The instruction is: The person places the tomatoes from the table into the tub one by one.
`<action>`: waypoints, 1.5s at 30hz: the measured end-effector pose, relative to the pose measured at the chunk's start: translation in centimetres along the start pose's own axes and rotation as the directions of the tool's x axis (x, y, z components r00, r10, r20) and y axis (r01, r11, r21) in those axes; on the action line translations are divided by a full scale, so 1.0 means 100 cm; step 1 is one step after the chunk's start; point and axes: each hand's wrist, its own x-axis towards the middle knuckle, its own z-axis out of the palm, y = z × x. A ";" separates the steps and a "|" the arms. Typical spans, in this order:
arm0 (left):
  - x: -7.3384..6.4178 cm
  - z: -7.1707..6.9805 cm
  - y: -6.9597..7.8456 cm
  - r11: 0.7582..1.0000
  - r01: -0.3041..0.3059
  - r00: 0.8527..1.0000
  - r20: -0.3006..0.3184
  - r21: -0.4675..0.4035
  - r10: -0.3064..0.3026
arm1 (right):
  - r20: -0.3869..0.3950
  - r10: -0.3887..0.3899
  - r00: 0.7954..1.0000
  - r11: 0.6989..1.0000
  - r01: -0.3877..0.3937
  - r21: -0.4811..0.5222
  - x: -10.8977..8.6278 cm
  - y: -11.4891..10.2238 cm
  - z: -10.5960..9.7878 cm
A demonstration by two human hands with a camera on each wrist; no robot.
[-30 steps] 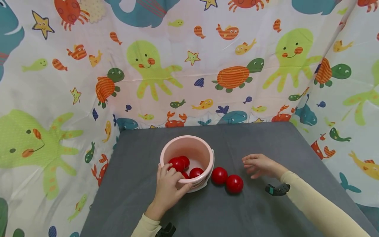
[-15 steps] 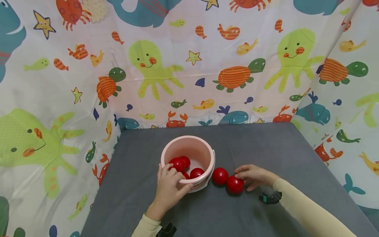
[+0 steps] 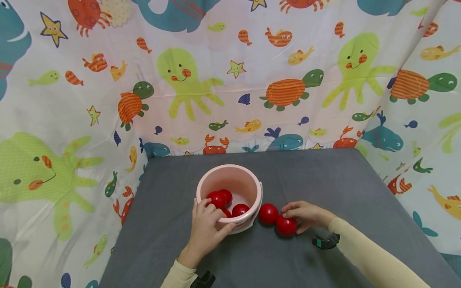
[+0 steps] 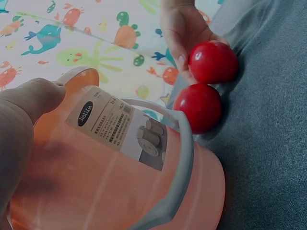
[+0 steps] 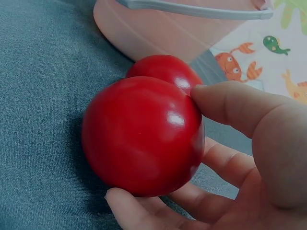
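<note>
On the dark grey counter: a pink bucket stands base down, with two red balls lying side by side just to its right.
Bucket mouth: points upward, wide and round in the head view; the long axis runs upright, base to rim.
White handle: hangs down against the outer wall.
Printed label: on the outer wall below the rim, facing the left wrist view.
Left hand: grips the bucket's edge on the near left, fingers bent over the rim, thumb outside.
Balls inside: four show, clustered low toward the near wall.
Left ball: between the bucket and its neighbour, near the bucket wall.
Right ball: round, alike in every direction, low at the counter; whether its underside touches is hidden.
Right hand: holds the right ball from its far side and right, fingers and thumb curved round it.
</note>
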 end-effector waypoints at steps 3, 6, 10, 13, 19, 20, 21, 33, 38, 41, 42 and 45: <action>0.001 0.000 0.000 1.000 0.002 1.000 0.000 -0.003 -0.002 | -0.001 -0.007 1.000 1.000 0.007 0.004 0.000 -0.001 0.000; 0.001 0.000 0.001 1.000 0.000 1.000 0.000 -0.005 0.000 | -0.002 -0.005 1.000 1.000 0.005 0.009 0.000 -0.001 0.000; 0.002 0.000 0.000 1.000 -0.011 1.000 -0.004 -0.004 0.011 | -0.002 -0.003 1.000 1.000 0.003 0.017 0.001 -0.001 -0.001; 0.002 0.001 0.000 1.000 -0.015 1.000 -0.007 0.007 0.015 | -0.009 -0.001 1.000 1.000 0.001 0.023 0.001 0.000 -0.003; 0.002 0.002 -0.001 1.000 -0.006 1.000 -0.002 0.010 0.006 | -0.025 0.000 1.000 0.999 0.001 0.034 -0.003 -0.005 -0.015; 0.002 0.002 -0.001 1.000 -0.005 1.000 -0.002 0.007 0.005 | -0.025 -0.003 1.000 0.999 0.004 0.040 -0.004 -0.008 -0.018; 0.002 0.002 0.000 1.000 -0.003 1.000 -0.001 0.003 0.003 | -0.025 -0.005 1.000 0.999 0.006 0.042 -0.005 -0.011 -0.021; 0.005 0.000 0.001 1.000 0.002 1.000 0.003 -0.007 -0.002 | -0.101 -0.044 0.994 0.999 0.041 -0.030 -0.026 -0.098 -0.063; 0.005 0.000 0.001 1.000 0.005 1.000 -0.004 -0.012 -0.005 | -0.127 -0.074 0.989 0.996 0.068 -0.053 -0.035 -0.140 -0.069; 0.005 0.000 0.001 1.000 0.008 1.000 -0.001 -0.016 -0.008 | -0.137 -0.091 0.986 0.994 0.083 -0.065 -0.038 -0.161 -0.068; 0.004 0.000 0.001 1.000 0.009 1.000 0.001 -0.017 -0.009 | -0.141 -0.095 0.985 0.994 0.087 -0.066 -0.038 -0.168 -0.067; 0.004 0.000 0.002 1.000 0.007 1.000 0.004 -0.017 -0.007 | -0.134 -0.116 0.984 0.991 0.106 -0.078 -0.039 -0.187 -0.062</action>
